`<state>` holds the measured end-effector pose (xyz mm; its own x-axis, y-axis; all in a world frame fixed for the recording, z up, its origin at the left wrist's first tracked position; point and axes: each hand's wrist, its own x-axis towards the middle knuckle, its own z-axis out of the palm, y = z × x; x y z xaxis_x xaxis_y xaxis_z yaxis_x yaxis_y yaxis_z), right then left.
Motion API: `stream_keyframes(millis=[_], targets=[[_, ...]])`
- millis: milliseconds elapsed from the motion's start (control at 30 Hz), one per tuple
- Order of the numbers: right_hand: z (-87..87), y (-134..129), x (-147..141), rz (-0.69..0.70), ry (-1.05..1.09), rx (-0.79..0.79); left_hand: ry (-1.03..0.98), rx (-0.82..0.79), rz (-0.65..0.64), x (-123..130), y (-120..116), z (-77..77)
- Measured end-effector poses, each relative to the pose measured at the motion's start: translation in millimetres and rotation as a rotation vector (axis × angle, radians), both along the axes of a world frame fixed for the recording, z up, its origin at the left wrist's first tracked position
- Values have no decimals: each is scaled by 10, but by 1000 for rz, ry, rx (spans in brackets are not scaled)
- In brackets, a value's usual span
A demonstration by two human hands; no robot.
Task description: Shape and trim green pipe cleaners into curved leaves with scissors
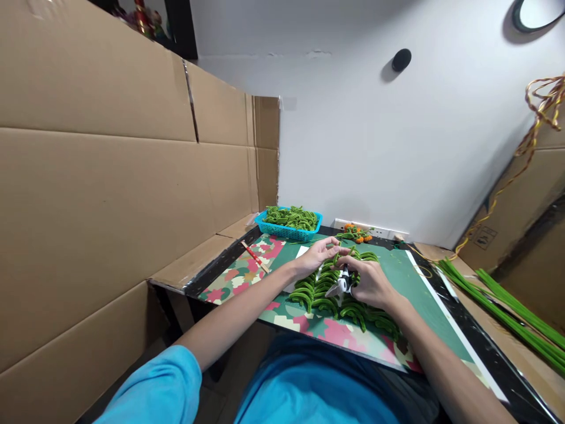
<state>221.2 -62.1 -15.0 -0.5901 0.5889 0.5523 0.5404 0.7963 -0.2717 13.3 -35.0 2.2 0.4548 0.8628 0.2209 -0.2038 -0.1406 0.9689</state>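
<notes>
My left hand (322, 256) is closed in a pinch on a green fuzzy pipe cleaner piece (337, 258), close to my right fingertips. My right hand (369, 281) is wrapped around a black-and-white plier-like cutting tool (342, 285), its jaws pointing down and to the left. The thumb and index finger of that hand reach toward the same green piece. Beneath both hands lie rows of curled green pipe cleaner fronds (324, 285), partly covered by the hands. A white sheet (290, 287) shows under the fronds at the left.
At the back, a blue basket (289, 231) holds many curled green pieces. Orange flowers (359, 235) lie by a power strip (384, 231). A red stick-like tool (255, 257) rests at left. Long green stems (507, 306) lie right. Cardboard panels (132, 176) wall the left side.
</notes>
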Motion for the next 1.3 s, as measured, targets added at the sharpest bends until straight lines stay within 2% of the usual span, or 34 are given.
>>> stream_keyframes(millis=[200, 633, 967, 1167, 1300], targets=[[1, -18, -20, 25, -5, 14, 4, -11, -41, -9, -2, -24], [0, 19, -4, 22, 46, -66, -34, 95, 91, -12, 107, -146], [-32, 51, -7, -34, 13, -92, -30, 164, 184, 21, 102, -111], [-24, 39, -12, -35, -6, -145, -16, 154, 211, 25, 98, -117], [-29, 34, -37, -51, -30, -119, -26, 141, 246, 21, 119, -108]])
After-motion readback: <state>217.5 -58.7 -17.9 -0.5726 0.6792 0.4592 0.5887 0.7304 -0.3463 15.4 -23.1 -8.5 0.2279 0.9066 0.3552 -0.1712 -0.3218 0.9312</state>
